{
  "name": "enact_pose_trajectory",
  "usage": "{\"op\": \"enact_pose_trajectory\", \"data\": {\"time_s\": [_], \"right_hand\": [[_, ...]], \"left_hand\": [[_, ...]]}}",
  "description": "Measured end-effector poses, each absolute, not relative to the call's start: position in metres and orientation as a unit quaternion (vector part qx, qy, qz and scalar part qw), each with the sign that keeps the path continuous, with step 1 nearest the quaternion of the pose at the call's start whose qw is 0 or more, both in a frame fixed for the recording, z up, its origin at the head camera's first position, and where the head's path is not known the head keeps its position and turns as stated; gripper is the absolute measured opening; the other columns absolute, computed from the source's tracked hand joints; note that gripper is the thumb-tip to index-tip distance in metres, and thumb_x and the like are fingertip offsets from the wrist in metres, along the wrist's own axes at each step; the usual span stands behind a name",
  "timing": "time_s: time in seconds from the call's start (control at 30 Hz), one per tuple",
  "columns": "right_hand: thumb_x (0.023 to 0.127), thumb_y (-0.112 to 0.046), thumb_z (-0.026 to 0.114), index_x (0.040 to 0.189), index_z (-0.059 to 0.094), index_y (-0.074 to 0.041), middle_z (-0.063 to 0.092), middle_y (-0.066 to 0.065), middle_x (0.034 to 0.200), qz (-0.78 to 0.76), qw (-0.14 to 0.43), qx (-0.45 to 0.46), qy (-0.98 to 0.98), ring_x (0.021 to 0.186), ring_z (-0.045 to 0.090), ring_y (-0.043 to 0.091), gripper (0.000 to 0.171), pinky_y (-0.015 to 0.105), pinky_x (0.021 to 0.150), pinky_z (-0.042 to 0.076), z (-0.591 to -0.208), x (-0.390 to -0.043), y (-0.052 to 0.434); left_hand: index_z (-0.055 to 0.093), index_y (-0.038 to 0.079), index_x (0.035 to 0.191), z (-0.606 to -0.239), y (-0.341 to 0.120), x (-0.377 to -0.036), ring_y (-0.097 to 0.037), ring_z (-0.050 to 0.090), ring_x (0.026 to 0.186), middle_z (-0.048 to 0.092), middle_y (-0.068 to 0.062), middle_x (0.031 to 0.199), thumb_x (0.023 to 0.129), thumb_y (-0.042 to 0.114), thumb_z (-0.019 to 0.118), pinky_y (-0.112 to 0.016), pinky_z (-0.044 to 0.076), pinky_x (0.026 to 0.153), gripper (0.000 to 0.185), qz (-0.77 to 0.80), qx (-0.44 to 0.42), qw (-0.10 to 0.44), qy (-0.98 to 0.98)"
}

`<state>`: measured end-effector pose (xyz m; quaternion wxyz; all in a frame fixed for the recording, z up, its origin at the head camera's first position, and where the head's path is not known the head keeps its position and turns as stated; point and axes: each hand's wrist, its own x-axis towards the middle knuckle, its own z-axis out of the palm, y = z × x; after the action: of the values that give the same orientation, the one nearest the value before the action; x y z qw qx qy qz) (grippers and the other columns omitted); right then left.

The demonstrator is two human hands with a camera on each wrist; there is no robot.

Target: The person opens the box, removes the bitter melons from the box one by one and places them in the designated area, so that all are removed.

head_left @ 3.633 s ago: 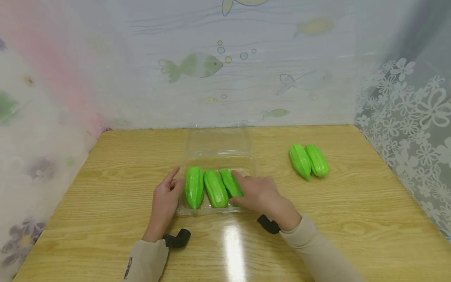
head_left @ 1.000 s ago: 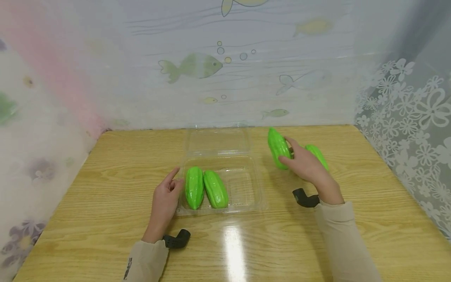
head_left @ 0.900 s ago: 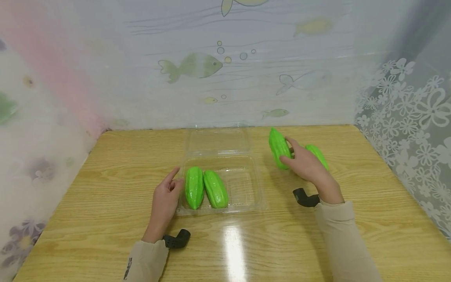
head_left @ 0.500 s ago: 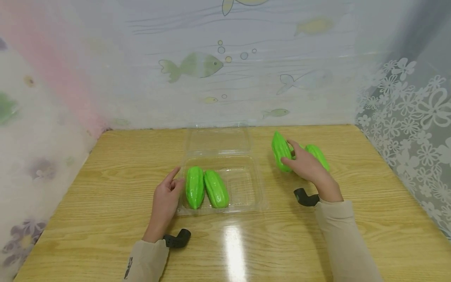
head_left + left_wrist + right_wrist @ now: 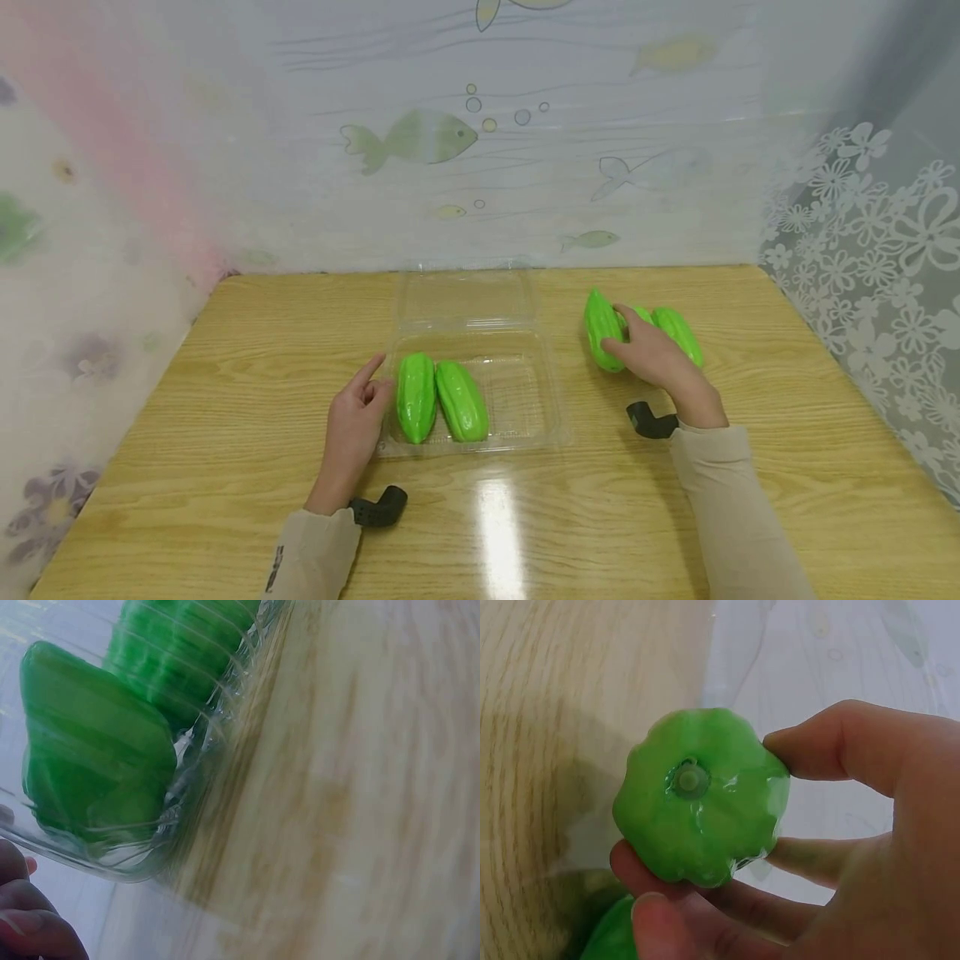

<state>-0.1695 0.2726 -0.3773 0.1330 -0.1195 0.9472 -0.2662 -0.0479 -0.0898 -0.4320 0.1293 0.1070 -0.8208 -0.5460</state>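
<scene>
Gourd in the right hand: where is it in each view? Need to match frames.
Head: the held gourd is right of centre, gripped by the right hand, beside two more gourds on the table.
Left wrist: not in it; only the two gourds in the clear tray show.
Right wrist: centre-left, seen end-on, stem stub facing the camera, fingers around it.
Shared landmark: the wooden table, also seen at and.

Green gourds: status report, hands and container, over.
Right hand grips one green gourd beside two on the table. Left hand rests at the clear container, two gourds inside. Nothing blocking.
</scene>
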Motion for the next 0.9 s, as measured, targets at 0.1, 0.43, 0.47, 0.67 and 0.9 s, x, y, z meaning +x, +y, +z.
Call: {"op": "enact_pose_trajectory", "data": {"time_s": [0.1,0.43,0.47,0.67,0.9], "right_hand": [[0.09,-0.033,0.043,0.142,0.01,-0.001,0.032,0.025,0.135,-0.257,0.125,-0.125,0.95,0.111,0.042,0.036,0.07,0.052,0.088,0.034,-0.3795,-0.1698,0.2724],[0.087,-0.031,0.044,0.141,0.013,0.002,0.033,0.027,0.133,-0.23,0.107,-0.115,0.96,0.106,0.043,0.034,0.071,0.051,0.085,0.036,-0.3853,-0.1731,0.2704],[0.087,-0.032,0.044,0.141,0.013,0.001,0.032,0.028,0.133,-0.225,0.106,-0.113,0.962,0.108,0.042,0.036,0.071,0.052,0.084,0.036,-0.3856,-0.1732,0.2704],[0.088,-0.038,0.043,0.142,0.015,-0.003,0.028,0.028,0.135,-0.197,0.108,-0.102,0.969,0.111,0.039,0.046,0.07,0.055,0.08,0.038,-0.385,-0.1714,0.2698],[0.09,-0.041,0.043,0.141,0.019,-0.003,0.029,0.029,0.134,-0.18,0.103,-0.099,0.973,0.113,0.038,0.046,0.069,0.056,0.081,0.037,-0.3838,-0.1694,0.2672]], "left_hand": [[0.046,0.023,0.131,-0.4319,-0.0901,-0.0479,-0.012,0.037,0.055,0.042,-0.003,0.062,0.09,0.027,0.053,-0.024,0.034,0.051,0.042,-0.546,0.107,0.129,-0.821],[0.046,0.024,0.13,-0.4318,-0.0901,-0.0478,-0.011,0.036,0.054,0.041,-0.003,0.061,0.09,0.028,0.052,-0.024,0.034,0.051,0.041,-0.547,0.106,0.13,-0.82],[0.046,0.024,0.13,-0.4318,-0.0901,-0.0478,-0.011,0.036,0.053,0.041,-0.002,0.061,0.09,0.028,0.052,-0.024,0.034,0.05,0.041,-0.547,0.107,0.13,-0.82],[0.046,0.023,0.13,-0.4314,-0.0899,-0.0476,-0.011,0.034,0.053,0.039,-0.002,0.06,0.09,0.029,0.053,-0.024,0.033,0.05,0.042,-0.548,0.105,0.13,-0.819],[0.047,0.024,0.13,-0.4322,-0.0901,-0.0478,-0.011,0.034,0.052,0.039,-0.002,0.06,0.09,0.029,0.053,-0.024,0.033,0.049,0.041,-0.543,0.106,0.131,-0.823]]}}
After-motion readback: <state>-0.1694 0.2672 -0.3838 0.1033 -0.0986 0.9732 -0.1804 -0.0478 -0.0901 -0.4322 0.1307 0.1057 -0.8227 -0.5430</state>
